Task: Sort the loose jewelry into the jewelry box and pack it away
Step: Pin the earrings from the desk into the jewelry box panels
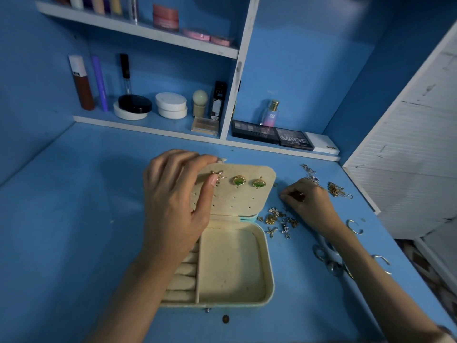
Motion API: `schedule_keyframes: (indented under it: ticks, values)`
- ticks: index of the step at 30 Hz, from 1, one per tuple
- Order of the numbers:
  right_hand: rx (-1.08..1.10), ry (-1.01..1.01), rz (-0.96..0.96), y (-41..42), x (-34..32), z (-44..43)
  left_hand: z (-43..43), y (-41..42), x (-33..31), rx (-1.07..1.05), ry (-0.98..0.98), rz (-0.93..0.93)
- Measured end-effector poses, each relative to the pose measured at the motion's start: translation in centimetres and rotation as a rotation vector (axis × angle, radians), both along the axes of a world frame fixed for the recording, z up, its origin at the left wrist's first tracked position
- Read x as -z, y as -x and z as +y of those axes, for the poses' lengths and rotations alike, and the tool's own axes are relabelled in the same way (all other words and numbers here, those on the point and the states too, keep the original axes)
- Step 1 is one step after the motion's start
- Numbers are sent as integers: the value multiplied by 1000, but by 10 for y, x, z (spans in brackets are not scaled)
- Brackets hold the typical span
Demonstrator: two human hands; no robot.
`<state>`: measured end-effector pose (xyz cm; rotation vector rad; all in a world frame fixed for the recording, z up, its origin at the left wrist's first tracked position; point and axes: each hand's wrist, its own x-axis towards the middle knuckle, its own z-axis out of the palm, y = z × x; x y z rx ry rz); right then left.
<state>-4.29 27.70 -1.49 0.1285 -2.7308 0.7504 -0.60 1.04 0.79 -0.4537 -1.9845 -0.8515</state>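
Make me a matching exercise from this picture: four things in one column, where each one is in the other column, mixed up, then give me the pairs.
Things
1. green earrings
2. perfume bottle
3. pile of small charms
4. left hand

Places
A. on the table, right of the jewelry box
B. pinned on the open lid
C. on the back shelf, behind the eyeshadow palettes
D. gripping the lid, thumb by the butterfly earring

Pairs: 1-B, 2-C, 3-A, 4-D

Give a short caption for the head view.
Left hand grips the jewelry box lid; right hand reaches among loose jewelry.
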Motion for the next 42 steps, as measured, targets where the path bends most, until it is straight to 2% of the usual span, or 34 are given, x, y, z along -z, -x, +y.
schedule_keyframes:
  ticks: [6,12,17,21,42]
  values:
    - [18,299,-49,-5,-23,-14,-2,-6,-6,8,64,-33]
    - [-149,566,-181,-30,-69,-56,-11,-32,-7,38,113,-28]
    - [-402,553,-401,-54,-89,-92,-13,-51,4,45,125,20]
    - [-481,515,-508,-61,-92,-104,-14,-58,10,31,160,22]
    - [-565,475,-572,-59,-90,-109,-15,-60,14,24,152,14]
